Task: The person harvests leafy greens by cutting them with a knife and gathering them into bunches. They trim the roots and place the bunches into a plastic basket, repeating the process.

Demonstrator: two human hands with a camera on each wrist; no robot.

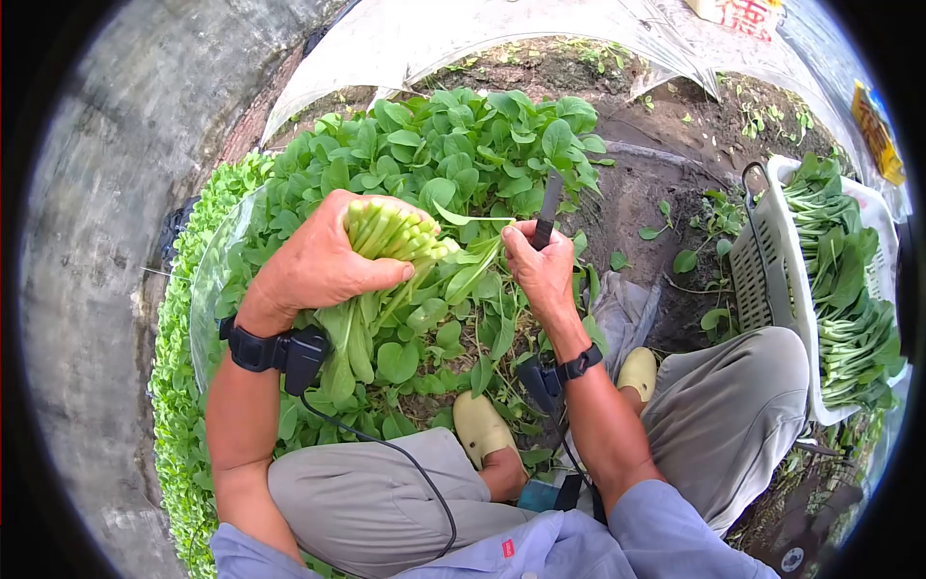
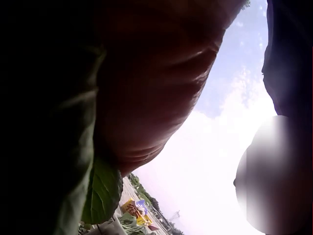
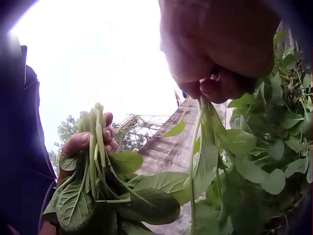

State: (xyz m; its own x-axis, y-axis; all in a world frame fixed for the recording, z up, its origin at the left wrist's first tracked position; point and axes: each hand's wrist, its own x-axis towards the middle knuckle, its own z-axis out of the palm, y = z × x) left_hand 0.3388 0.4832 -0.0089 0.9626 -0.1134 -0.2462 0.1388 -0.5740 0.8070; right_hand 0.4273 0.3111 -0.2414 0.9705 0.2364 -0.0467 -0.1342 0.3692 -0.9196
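My left hand (image 1: 313, 256) grips a thick bunch of leafy greens (image 1: 391, 232), its pale cut stem ends pointing up and its leaves hanging below the palm. In the right wrist view the same bunch (image 3: 80, 200) shows broad veined leaves under upright stems. To its right, my right hand (image 1: 545, 275) holds a knife (image 1: 550, 205) with a dark blade pointing away from me. The thumb and fingers of that hand also pinch a few stems of leafy greens (image 3: 208, 142), which hang down beneath them. The left wrist view is mostly dark palm and leaf.
A bed of growing greens (image 1: 463, 145) spreads ahead and under the hands. On the right stands a white plastic basket (image 1: 757, 265) holding harvested greens (image 1: 849, 318). Clear plastic sheeting (image 1: 540, 24) lies at the back, and a concrete surface (image 1: 106, 241) runs along the left.
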